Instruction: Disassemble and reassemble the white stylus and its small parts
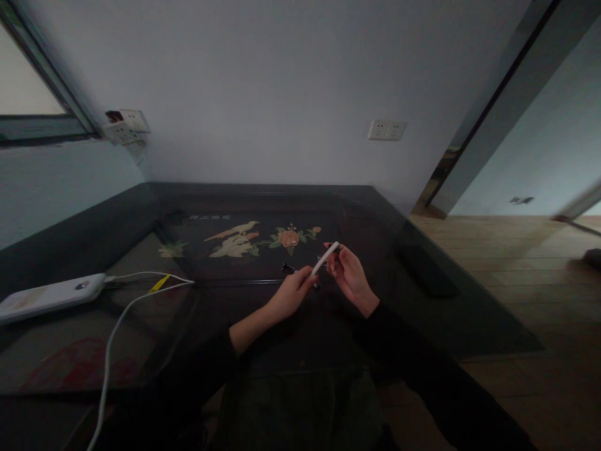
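Note:
A slim white pen-like stick [325, 259] slants up and to the right above the dark tabletop. My left hand [292, 293] is closed around its lower end. Close to the stick's upper end is my right hand [351, 277], its fingers curled together; whether they grip the stick or some small dark piece beside it is too dim to make out. A small black object [286, 267] shows just beyond my left hand. Part of another dark bit peeks out under the left fingers, its kind unclear.
A white power bank [51, 297] lies on the left with a white cable [109, 351] and yellow tag [159, 284]. A flat black rectangular object [427, 270] rests on the right. The glossy table [263, 203] has a bird-and-flower picture and meets the wall with sockets [387, 129].

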The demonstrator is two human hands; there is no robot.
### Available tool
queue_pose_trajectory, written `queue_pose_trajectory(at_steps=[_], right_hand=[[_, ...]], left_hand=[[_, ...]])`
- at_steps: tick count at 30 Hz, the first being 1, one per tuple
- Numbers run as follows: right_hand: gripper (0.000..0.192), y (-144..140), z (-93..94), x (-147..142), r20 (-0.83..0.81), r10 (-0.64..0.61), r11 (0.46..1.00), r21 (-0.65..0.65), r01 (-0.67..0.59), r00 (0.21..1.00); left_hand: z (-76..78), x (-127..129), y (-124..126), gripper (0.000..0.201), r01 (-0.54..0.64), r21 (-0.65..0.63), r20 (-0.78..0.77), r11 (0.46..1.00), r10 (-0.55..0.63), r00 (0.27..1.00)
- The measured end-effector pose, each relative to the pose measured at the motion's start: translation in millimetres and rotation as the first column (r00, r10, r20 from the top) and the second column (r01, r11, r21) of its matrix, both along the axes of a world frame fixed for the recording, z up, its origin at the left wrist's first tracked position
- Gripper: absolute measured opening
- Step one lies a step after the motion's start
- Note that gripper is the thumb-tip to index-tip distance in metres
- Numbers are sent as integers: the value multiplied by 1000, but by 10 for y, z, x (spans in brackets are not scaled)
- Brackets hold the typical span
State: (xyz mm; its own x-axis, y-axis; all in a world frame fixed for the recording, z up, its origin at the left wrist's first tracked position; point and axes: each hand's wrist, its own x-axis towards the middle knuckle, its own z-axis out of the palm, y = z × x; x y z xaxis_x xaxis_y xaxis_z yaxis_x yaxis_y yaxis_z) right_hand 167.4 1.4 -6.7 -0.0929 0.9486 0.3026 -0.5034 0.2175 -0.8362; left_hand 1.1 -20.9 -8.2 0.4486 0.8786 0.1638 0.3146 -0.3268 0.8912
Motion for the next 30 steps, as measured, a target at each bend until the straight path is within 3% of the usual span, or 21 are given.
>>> queue_pose_trajectory(at_steps=[11,25,30], right_hand=[[35,-9,18,-2,3,12,999,33,-12,1000],[42,-33,-15,-35,-5,-3,999,-49,3,1000],[43,-27,-27,-39,-7,19,1000,-14,-19,1000]], left_hand=[[-56,-3,-5,22,-47,-21,14,999,47,999],[-35,76,-149,21,118,-86,-10,989,-119,993],[-58,67,-96,17,38,-29,-15,999,-39,999]])
